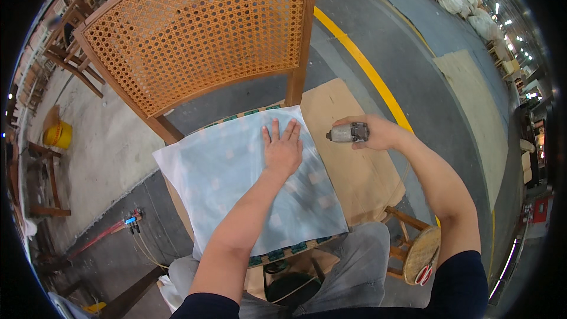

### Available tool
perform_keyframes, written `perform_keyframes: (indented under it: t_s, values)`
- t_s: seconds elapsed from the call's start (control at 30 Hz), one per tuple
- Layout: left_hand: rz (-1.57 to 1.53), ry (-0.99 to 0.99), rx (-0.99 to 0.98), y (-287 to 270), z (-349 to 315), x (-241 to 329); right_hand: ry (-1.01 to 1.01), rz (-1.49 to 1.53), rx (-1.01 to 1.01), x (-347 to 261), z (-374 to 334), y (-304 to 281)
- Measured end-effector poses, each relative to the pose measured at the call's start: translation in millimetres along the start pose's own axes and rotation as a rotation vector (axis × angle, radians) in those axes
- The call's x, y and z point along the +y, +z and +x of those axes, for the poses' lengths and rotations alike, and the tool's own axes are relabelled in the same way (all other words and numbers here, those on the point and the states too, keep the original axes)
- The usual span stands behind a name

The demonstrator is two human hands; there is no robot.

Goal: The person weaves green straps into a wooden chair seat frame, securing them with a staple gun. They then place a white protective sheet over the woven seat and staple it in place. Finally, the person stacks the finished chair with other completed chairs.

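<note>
Thin, satiny white cloth sheet [230, 183], roughly square with slightly rumpled edges, lay over the seat of a brown wooden chair with a caned backrest [207, 38]; a pale patchwork pattern showed through it. The back, an open honeycomb weave in a smooth curved frame, rose at 11 o'clock from the sheet. Green-banded edging [289, 252] protruded at 5 o'clock.

Left hand [283, 152]: grip released, palm down, fingers spread flat on the cloth toward 1 o'clock. Right hand [383, 133]: grip closed round a stubby grey metal tool [348, 132] with a dark end, at 2 o'clock, just beyond the cloth's edge, its narrow tip toward 9 o'clock.

Flat tan cardboard [360, 180] lay at 3 o'clock; at 4 o'clock, red-handled scissors [423, 274] rested on a round, rough-topped wooden stool [424, 248].
</note>
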State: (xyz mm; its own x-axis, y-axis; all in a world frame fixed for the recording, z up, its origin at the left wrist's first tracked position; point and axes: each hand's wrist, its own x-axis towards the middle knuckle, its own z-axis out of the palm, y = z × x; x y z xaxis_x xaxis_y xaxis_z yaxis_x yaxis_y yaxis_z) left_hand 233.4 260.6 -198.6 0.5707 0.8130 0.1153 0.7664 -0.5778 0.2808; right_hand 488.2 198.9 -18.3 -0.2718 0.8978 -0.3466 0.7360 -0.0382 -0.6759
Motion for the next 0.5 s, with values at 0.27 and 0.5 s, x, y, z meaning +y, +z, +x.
perform_keyframes:
  t_s: [0.27,0.5]
  values:
    - [-0.023,-0.01,-0.033,-6,1,-1,-0.04,-0.067,-0.058,9,57,6]
    - [-0.048,-0.058,-0.045,-7,3,-1,-0.005,-0.143,-0.104,19,90,12]
